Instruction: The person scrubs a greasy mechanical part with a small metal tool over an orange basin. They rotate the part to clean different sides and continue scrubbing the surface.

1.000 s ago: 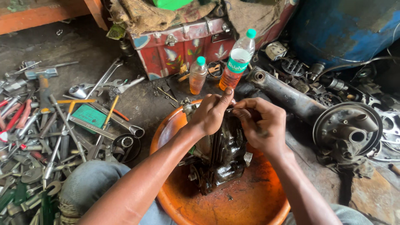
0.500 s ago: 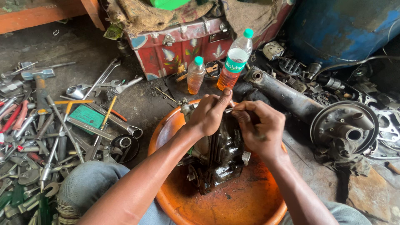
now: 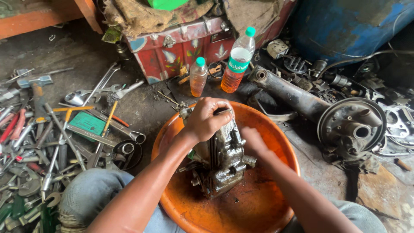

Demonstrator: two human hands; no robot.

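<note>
A greasy, oil-wet engine block (image 3: 222, 162) stands on end inside a round orange basin (image 3: 276, 129) on the floor between my knees. My left hand (image 3: 206, 118) is closed over the top end of the block. Lower down, my right hand (image 3: 253, 142) rests against the block's right side, fingers pressed to the metal; whether it holds anything small is hidden. Dirty oil stains the basin's bottom.
Several spanners, pliers and a hammer (image 3: 38, 86) lie scattered at left. Two plastic bottles of orange liquid (image 3: 235, 60) (image 3: 198, 77) stand before a red metal trunk (image 3: 181, 41). An axle with a brake drum (image 3: 351, 127) lies at right, a blue drum (image 3: 345, 21) behind.
My right hand has dropped from the top of the block to its right side. My left hand has closed over the top end. The view has shifted a little.
</note>
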